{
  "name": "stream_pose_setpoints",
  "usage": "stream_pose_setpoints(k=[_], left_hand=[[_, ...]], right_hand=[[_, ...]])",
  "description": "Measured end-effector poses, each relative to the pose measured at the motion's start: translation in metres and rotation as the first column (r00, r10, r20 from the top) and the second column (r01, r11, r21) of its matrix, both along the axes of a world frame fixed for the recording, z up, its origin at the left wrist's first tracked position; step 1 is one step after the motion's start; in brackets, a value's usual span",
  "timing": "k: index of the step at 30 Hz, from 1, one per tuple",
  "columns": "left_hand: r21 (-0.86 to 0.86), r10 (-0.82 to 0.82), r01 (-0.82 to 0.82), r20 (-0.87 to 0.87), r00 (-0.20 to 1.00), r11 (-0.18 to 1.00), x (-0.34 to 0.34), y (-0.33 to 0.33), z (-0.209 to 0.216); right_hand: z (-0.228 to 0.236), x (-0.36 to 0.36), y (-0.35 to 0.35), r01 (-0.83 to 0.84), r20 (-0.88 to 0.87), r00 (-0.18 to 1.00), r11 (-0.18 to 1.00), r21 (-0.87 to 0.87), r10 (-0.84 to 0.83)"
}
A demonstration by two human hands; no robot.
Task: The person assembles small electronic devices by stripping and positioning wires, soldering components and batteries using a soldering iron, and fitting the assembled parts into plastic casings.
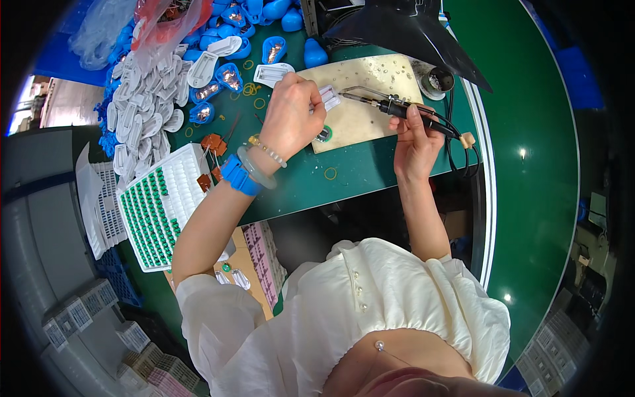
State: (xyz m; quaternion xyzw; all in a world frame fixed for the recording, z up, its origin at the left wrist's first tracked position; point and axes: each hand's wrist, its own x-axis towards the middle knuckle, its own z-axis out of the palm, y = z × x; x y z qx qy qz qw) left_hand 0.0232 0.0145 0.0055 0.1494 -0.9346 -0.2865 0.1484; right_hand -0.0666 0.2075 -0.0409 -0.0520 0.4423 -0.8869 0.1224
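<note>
My left hand (291, 119) is closed on a small white plastic housing (329, 97) and holds it over a beige board (383, 69) on the green bench. My right hand (418, 142) grips a soldering iron (391, 106) by its black handle. A thin metal guide runs along the iron, and its tip points left, close to the housing. Whether the tip touches the housing, I cannot tell. Just below my left fingers lies a small round green-edged part (324, 134). My left fingertips are partly hidden behind the hand.
White plastic housings (142, 99) are heaped at the left, with blue shells (274, 49) behind. A white tray (149, 212) holds rows of green parts beside my left forearm. Orange parts (213, 143) lie near it. A metal tin (438, 83) stands right of the board, beneath a black hood (403, 26).
</note>
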Motion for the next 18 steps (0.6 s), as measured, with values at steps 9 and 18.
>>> stream_pose_setpoints(k=[9, 18], left_hand=[[0.100, 0.008, -0.010, 0.014, 1.000, 0.995, 0.0004, 0.0013, 0.0008], [0.102, 0.009, -0.008, -0.003, 1.000, 0.995, -0.0010, 0.0024, 0.0007]], right_hand=[[0.0040, 0.0027, -0.0003, -0.019, -0.015, 1.000, 0.999, 0.031, 0.020], [0.0017, 0.0001, 0.0018, -0.024, -0.015, 1.000, 1.000, 0.011, 0.025]])
